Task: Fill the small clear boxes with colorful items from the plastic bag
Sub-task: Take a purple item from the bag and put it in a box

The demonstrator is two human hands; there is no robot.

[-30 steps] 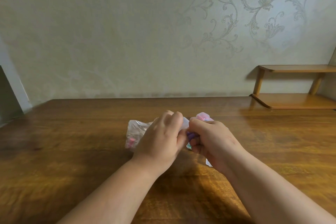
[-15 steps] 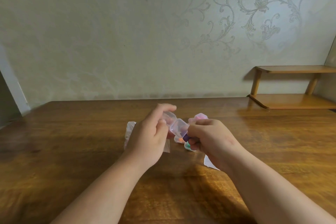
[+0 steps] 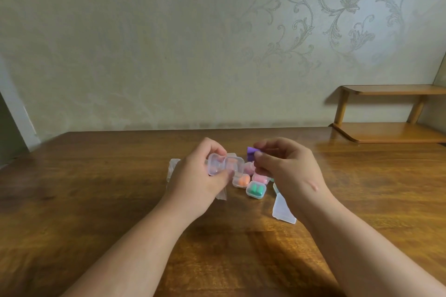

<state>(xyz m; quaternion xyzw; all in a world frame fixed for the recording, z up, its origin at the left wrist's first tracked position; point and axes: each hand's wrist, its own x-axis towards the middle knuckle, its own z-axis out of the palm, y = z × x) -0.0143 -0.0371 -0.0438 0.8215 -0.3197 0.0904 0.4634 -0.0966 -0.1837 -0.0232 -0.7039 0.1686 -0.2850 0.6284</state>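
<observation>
My left hand (image 3: pixel 200 176) holds a small clear box (image 3: pixel 224 165) with its hinged lid swung open, above the table. My right hand (image 3: pixel 287 166) pinches a purple item (image 3: pixel 251 153) just right of that box. Below them on the table sit a closed box with orange items (image 3: pixel 241 181), one with green items (image 3: pixel 255 189) and pink-filled boxes (image 3: pixel 258 177). The clear plastic bag (image 3: pixel 172 169) lies flat under my left hand, mostly hidden.
A larger clear flat case (image 3: pixel 283 210) lies on the wooden table (image 3: pixel 96 188) under my right wrist. A wooden two-tier shelf (image 3: pixel 391 132) stands at the back right against the patterned wall.
My hands have drawn apart. The clear box in my left hand has come open, and my right hand has lifted the purple item up and right, clear of the box.
</observation>
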